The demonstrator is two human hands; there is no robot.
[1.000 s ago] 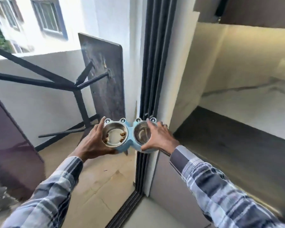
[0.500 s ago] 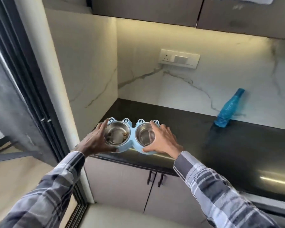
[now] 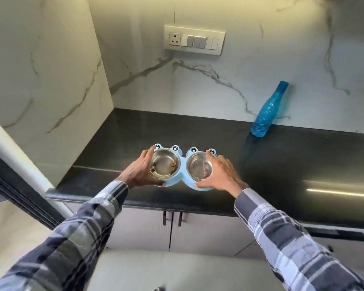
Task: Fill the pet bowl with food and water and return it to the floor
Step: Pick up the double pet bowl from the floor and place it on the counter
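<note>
Head-camera footage is filled by a double pet bowl, a smooth light-blue plastic frame shaped like two joined frogs with small bulging eyes along its far edge, into which two round stainless-steel cups are set. It is held over the front part of a glossy, speckled black stone countertop; whether its base touches the stone cannot be told. A few brown kibble pieces are seen in the left cup, against its shiny wall, while the right cup shows only reflections. The frame's left end is gripped by the left hand, fingers curled along the far rim and thumb hooked under the near edge. The right end is clasped by the right hand in the same manner, fingers spread over the rim and thumb pressed to the near side. Both forearms are covered by grey-and-white plaid sleeves. A ribbed, translucent blue plastic bottle is stood well to the right against the veined white marble backsplash, on which a cream switch plate is mounted.
</note>
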